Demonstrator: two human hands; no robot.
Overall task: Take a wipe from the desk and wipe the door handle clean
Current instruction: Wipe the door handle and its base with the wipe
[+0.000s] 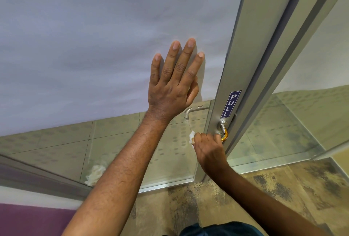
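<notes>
My left hand (173, 82) lies flat, fingers spread, against the frosted glass panel of the door (94, 46). My right hand (208, 149) is closed around a white wipe (191, 137) and presses it against the metal door handle (222, 130) on the aluminium door frame (243, 61). Only a small tuft of the wipe shows left of my fingers. The handle's near end curves out above my knuckles, with an orange-yellow glint on it. A second handle (194, 112) shows through the clear glass on the door's other side.
A blue PULL sticker (230, 104) sits on the frame just above the handle. A crumpled white piece (95, 174) shows low behind the clear glass strip. Mottled brown floor (273, 188) lies below, a purple wall (28, 218) at lower left, another glass panel (283, 131) at right.
</notes>
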